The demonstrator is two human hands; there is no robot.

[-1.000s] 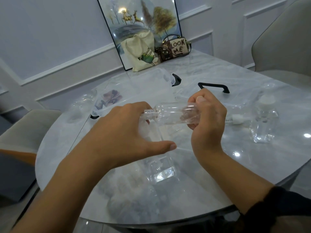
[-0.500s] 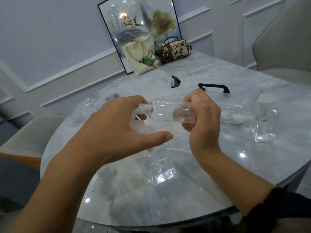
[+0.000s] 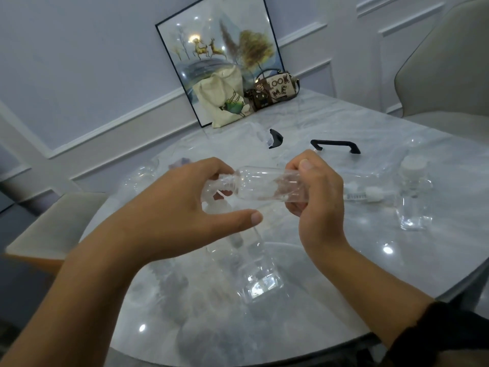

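While your right hand [image 3: 316, 193] grips the clear bottle [image 3: 255, 185] at its base, your left hand [image 3: 180, 207] curls round its neck, a "LOOK ME" handbag [image 3: 277, 89] well beyond both.

Drew left hand [image 3: 169, 207] slightly leftward along the neck of the clear bottle [image 3: 264, 186], baring more of its thread. Shifted bottle and right hand [image 3: 317, 200] a little left over the desk [image 3: 344, 274].

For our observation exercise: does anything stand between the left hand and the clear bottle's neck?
Nothing visible: the left hand curls its fingers round the neck of the clear bottle, and the right hand grips its body.
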